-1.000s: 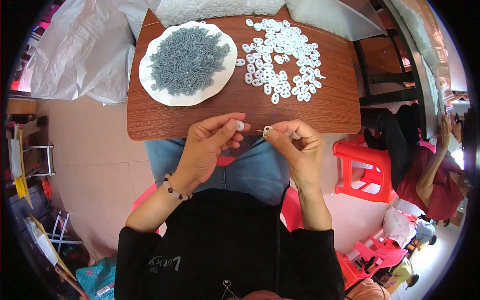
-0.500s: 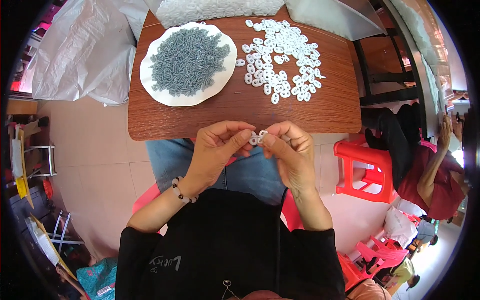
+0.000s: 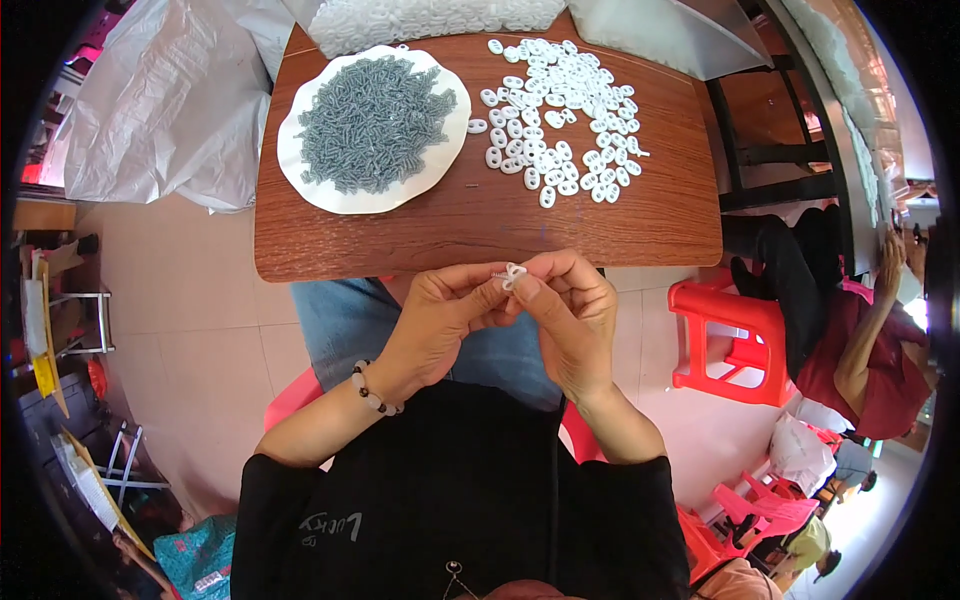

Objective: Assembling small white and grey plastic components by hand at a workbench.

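Note:
Just off the table's near edge, my left hand [image 3: 440, 315] and my right hand [image 3: 575, 315] meet, fingertips almost touching. Between them is a small white plastic piece [image 3: 513, 273] with loop-like holes, pinched by thumb and fingers of both hands. A bit of fine ridged coil seems to show beside it at my left fingertips; most of it is hidden. Beyond the hands, a white wavy-rimmed plate [image 3: 345, 203] bears a heap of small grey springs [image 3: 375, 120]. To its right, many white oval two-hole plastic pieces [image 3: 575, 85] lie scattered on the brown table [image 3: 400, 240].
A clear container of white pieces [image 3: 430, 20] stands at the far edge, a pale tray [image 3: 660, 35] beside it. Large plastic bags [image 3: 160, 110] are at the left. A red stool [image 3: 735, 335] and a seated person [image 3: 870, 350] are at the right.
My two hands have come closer together, the right shifting slightly left. The white piece between them has turned. Plate, springs and scattered pieces stay put.

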`<move>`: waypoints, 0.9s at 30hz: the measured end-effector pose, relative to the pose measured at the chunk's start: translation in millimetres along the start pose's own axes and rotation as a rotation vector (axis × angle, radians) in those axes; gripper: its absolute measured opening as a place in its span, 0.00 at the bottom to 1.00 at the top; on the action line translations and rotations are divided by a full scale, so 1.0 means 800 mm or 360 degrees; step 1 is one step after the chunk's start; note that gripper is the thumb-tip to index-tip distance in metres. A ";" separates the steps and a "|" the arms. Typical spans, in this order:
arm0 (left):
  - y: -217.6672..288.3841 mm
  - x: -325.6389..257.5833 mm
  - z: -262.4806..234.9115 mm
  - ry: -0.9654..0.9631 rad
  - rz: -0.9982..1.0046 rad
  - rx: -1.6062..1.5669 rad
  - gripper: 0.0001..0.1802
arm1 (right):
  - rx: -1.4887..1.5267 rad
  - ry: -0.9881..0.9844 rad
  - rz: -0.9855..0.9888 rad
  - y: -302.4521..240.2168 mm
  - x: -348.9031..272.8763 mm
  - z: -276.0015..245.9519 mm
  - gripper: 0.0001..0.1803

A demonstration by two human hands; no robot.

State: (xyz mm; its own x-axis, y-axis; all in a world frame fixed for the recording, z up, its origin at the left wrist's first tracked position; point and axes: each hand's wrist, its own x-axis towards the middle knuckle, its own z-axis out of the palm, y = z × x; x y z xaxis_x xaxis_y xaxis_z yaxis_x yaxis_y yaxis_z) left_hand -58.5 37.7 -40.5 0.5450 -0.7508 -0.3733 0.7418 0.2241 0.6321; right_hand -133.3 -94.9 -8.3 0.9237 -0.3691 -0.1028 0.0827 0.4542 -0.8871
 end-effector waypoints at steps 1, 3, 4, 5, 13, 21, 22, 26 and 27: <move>0.001 0.000 0.001 0.0001 -0.0025 -0.0037 0.13 | 0.0001 0.0001 0.0000 0.000 0.000 0.000 0.06; 0.003 -0.001 0.002 0.0023 -0.0024 -0.0036 0.13 | 0.0016 -0.0016 0.0010 0.000 0.001 -0.001 0.06; 0.004 -0.002 0.003 0.0046 -0.0022 -0.0036 0.13 | 0.0017 -0.0016 0.0010 -0.003 0.001 0.001 0.06; 0.006 -0.002 0.004 0.0047 -0.0021 -0.0035 0.13 | 0.0063 0.0006 0.0059 -0.008 0.002 0.005 0.05; 0.020 0.003 -0.004 0.0127 -0.0006 -0.0122 0.10 | -0.0212 0.0167 -0.0004 -0.019 0.008 -0.007 0.05; 0.020 0.005 -0.007 0.0098 -0.0022 -0.0054 0.10 | -0.0749 0.0132 -0.0083 -0.019 0.010 -0.013 0.02; 0.019 0.005 -0.008 0.0095 -0.0004 -0.0024 0.10 | -0.0748 0.0133 -0.0081 -0.019 0.010 -0.013 0.02; 0.018 0.005 -0.008 0.0129 -0.0018 -0.0039 0.10 | -0.0817 0.0145 -0.0104 -0.019 0.011 -0.013 0.02; 0.017 0.006 -0.009 0.0117 -0.0004 -0.0030 0.10 | -0.0839 0.0150 -0.0102 -0.018 0.011 -0.013 0.02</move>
State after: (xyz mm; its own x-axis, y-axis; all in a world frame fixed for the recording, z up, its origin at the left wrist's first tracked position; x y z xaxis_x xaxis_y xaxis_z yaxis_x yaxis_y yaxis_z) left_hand -43.1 41.9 -39.0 0.5698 -0.7038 -0.4242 0.7500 0.2343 0.6185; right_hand -130.2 -113.2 -0.7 0.8833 -0.4651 -0.0595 -0.0836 -0.0312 -0.9960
